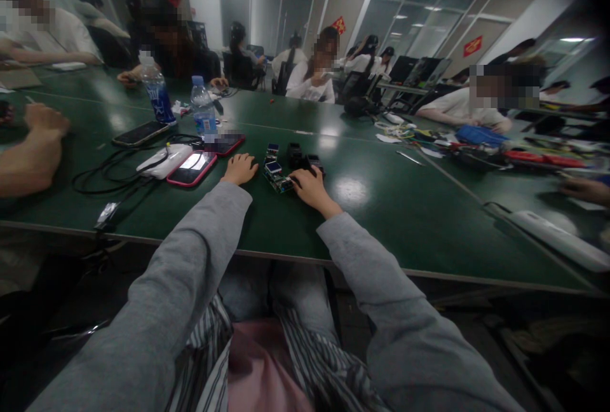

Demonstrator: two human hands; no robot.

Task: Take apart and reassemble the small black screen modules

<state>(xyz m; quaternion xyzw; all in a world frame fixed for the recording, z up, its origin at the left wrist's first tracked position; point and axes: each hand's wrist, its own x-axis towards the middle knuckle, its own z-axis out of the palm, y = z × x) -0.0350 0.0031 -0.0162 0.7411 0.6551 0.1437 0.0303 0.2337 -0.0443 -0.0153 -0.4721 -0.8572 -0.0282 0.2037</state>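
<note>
Head view: I see the left hand resting loosely curled on the dark green tabletop, gripping nothing, just left of a small green circuit board with tiny lit screens, probably to steady it. The right hand lies just right, fingertips on small black block modules; I cannot tell whether it pinches one. A pink-cased smartphone lies further left beside a white power bank.
</note>
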